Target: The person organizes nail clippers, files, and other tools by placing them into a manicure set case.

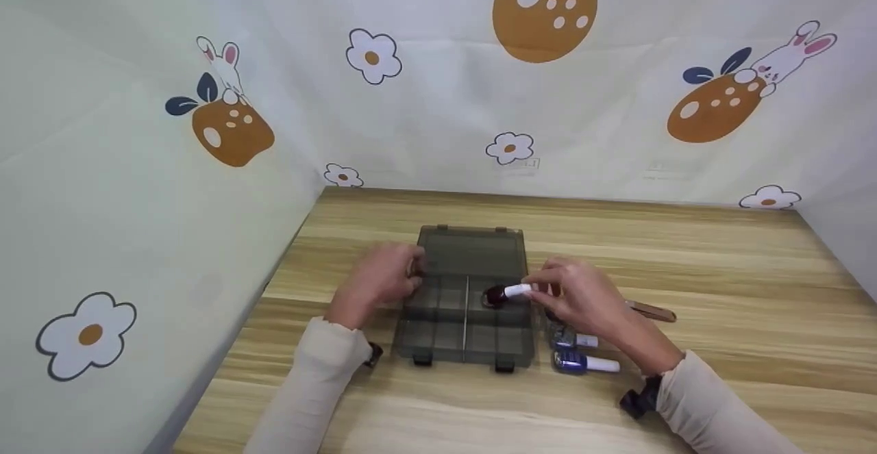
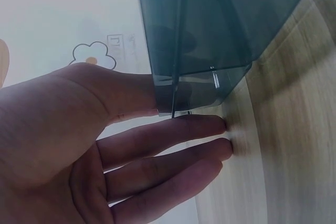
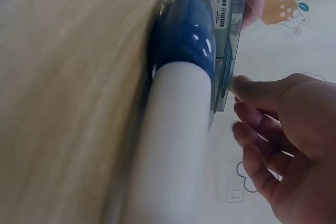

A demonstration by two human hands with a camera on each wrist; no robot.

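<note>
A dark translucent organizer box (image 1: 428, 337) stands on the table with its lid laid open at the back and a pale divider down its middle. At the box's left side is my left hand (image 1: 384, 276), thumb at the wall and the other fingers stretched along its edge in the left wrist view. Over the right-hand compartments, my right hand (image 1: 582, 296) pinches the white cap of a dark red nail polish bottle (image 1: 493, 296), which lies tilted, glass end to the left. Beneath that hand lie a blue nail polish bottle (image 1: 572, 362) and a greyish one (image 1: 563, 338).
A slim metal tool (image 1: 654, 312) lies right of the box, partly behind my right wrist. The wooden table (image 1: 438, 413) meets a printed curtain (image 1: 425, 118) at the back and left. A printed label (image 3: 220, 3) shows on the box in the right wrist view.
</note>
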